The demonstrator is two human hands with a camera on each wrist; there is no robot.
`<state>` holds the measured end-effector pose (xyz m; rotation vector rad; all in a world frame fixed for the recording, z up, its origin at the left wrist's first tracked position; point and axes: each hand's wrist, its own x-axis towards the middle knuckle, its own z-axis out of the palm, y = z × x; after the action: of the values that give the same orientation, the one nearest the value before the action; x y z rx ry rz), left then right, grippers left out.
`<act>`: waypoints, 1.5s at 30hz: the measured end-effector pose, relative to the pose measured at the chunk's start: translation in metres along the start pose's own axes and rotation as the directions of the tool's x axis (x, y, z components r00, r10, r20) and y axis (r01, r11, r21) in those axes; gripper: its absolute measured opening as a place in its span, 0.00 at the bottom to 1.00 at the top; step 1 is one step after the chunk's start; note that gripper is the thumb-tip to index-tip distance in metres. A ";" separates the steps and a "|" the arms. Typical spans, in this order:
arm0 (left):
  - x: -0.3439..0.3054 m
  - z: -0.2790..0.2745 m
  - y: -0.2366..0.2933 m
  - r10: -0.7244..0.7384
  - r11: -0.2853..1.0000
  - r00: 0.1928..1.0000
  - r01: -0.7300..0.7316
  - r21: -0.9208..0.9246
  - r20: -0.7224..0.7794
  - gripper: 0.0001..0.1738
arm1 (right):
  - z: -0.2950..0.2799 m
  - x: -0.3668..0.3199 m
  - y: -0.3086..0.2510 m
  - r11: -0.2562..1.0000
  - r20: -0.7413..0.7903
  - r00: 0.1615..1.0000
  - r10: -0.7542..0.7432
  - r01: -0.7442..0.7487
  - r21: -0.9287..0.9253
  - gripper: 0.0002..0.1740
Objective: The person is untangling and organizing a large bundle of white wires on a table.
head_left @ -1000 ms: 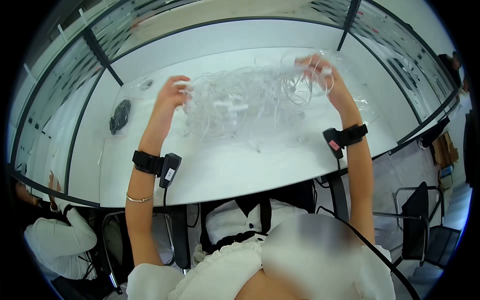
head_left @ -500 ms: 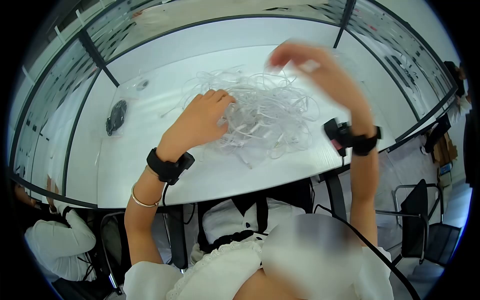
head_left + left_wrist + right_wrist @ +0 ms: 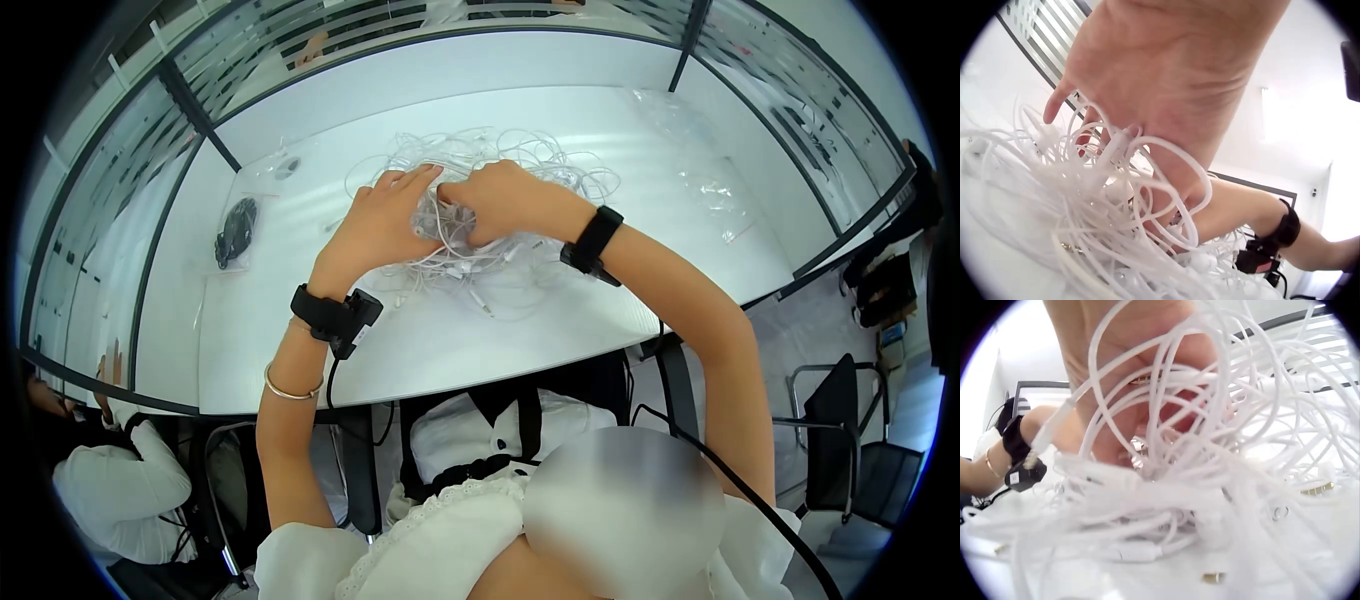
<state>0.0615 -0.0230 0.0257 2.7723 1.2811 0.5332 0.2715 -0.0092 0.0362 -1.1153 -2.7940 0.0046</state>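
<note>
A tangled pile of thin white cables (image 3: 535,150), some ending in small gold-tipped plugs (image 3: 1317,489), lies on the white table. My left hand (image 3: 375,225) reaches into the pile from the left, fingers bent among the strands and thumb toward me. Opposite it, my right hand (image 3: 515,205) grips a bunch of cables with curled fingers. A greyish, clear-looking clump (image 3: 443,222) shows between the two hands. In the left wrist view, loops (image 3: 1172,156) hang beside my palm. Strands cross in front of my right fingers (image 3: 1185,409) in the right wrist view, partly hiding them.
A black bundled cable in a clear bag (image 3: 236,233) lies on the left of the table (image 3: 300,350). Clear plastic bags (image 3: 705,190) lie at the right. Low partition walls (image 3: 460,70) surround the table on three sides.
Both hands were at the pile's sides, with the cables blurred. The left hand moved in onto the pile; the right lifted away, then came down into the cables beside the left.
</note>
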 end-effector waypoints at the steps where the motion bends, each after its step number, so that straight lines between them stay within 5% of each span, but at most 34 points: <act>1: -0.001 -0.003 -0.001 0.004 0.999 1.000 -0.004 -0.033 0.004 0.50 | 0.009 -0.001 0.001 1.000 -0.060 0.998 -0.005 0.005 0.008 0.23; 5: -0.001 -0.017 0.000 -0.027 0.970 0.999 0.034 -0.239 0.030 0.48 | -0.015 -0.019 0.004 0.963 -0.228 0.973 0.039 0.025 0.269 0.16; 8: 0.001 -0.010 -0.014 -0.004 0.913 0.957 -0.115 -0.392 -0.290 0.44 | -0.063 -0.035 0.016 0.751 -0.319 0.933 0.168 0.088 0.654 0.12; 9: -0.001 -0.027 0.005 -0.133 0.866 0.976 0.031 -0.499 -0.172 0.40 | -0.076 -0.038 0.025 0.743 -0.419 0.888 0.190 0.149 0.653 0.11; 13: 0.002 -0.018 -0.006 -0.213 0.681 0.977 0.148 -0.717 0.000 0.36 | -0.100 -0.046 0.042 0.604 -0.604 0.712 0.358 0.316 0.731 0.11; 16: 0.002 -0.020 -0.003 -0.315 0.623 0.949 0.225 -0.749 0.023 0.35 | -0.084 -0.048 0.052 0.385 -0.582 0.643 0.498 0.437 0.813 0.13; 17: 0.003 -0.020 -0.004 -0.330 0.590 0.942 0.258 -0.765 0.064 0.35 | -0.076 -0.053 0.059 0.304 -0.501 0.636 0.588 0.400 0.865 0.13; 20: -0.006 0.006 -0.014 -0.304 0.756 0.937 0.129 -0.642 -0.171 0.33 | -0.044 -0.073 0.081 0.238 -0.313 0.651 0.692 0.203 0.950 0.13; 22: -0.010 0.004 -0.011 -0.327 0.784 0.943 0.235 -0.575 -0.061 0.36 | -0.027 -0.097 0.115 0.472 -0.144 0.873 0.466 -0.108 0.875 0.16; 23: -0.014 0.010 -0.012 -0.308 0.807 0.950 0.229 -0.544 -0.058 0.37 | -0.026 -0.111 0.118 0.701 -0.084 0.939 0.333 -0.187 0.688 0.20; 26: -0.021 -0.001 0.005 -0.270 0.830 0.961 0.205 -0.519 -0.052 0.40 | -0.039 -0.136 0.122 0.637 0.223 0.941 0.252 -0.335 0.694 0.26; 28: -0.023 -0.016 0.019 -0.223 0.847 0.964 0.117 -0.518 -0.148 0.40 | -0.069 -0.143 0.115 0.688 0.200 0.958 0.208 -0.288 0.666 0.27; 30: -0.023 -0.035 0.033 -0.068 0.920 0.971 -0.028 -0.391 -0.230 0.32 | -0.088 -0.144 0.130 0.802 -0.055 0.965 0.255 -0.180 0.570 0.22; 32: -0.023 -0.050 0.042 0.089 0.950 0.972 -0.149 -0.275 -0.218 0.28 | -0.119 -0.134 0.099 0.914 -0.311 0.940 0.143 -0.004 0.406 0.20; 34: -0.013 -0.055 0.052 0.125 0.849 0.966 -0.222 -0.479 -0.226 0.24 | -0.130 -0.103 0.049 0.944 -0.415 0.908 -0.049 0.177 0.277 0.18; 36: 0.001 -0.037 0.062 0.073 0.835 0.992 -0.116 -0.539 -0.100 0.26 | -0.095 -0.071 0.022 0.930 -0.289 0.947 -0.142 0.228 0.289 0.19; 38: 0.009 -0.008 0.059 0.046 0.940 0.998 -0.059 -0.337 -0.047 0.31 | -0.059 -0.055 0.018 0.977 0.002 0.996 -0.087 0.085 0.197 0.21; 40: 0.015 0.014 0.050 0.025 0.995 1.000 -0.024 -0.098 0.010 0.33 | -0.025 -0.048 0.014 0.998 -0.055 0.998 -0.032 0.029 -0.054 0.21; 41: 0.015 0.016 0.045 -0.002 0.978 1.000 -0.001 -0.209 -0.016 0.32 | -0.017 -0.047 0.014 0.984 -0.086 0.996 -0.009 -0.007 -0.177 0.21; 45: 0.011 0.010 0.025 -0.060 0.909 0.998 0.066 -0.413 0.027 0.26 | -0.024 -0.049 0.014 0.999 -0.150 0.989 -0.016 0.010 -0.038 0.17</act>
<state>0.0891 -0.0302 0.0238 2.3727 1.0965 0.6885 0.3195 -0.0337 0.0535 -1.0587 -2.6781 -0.1284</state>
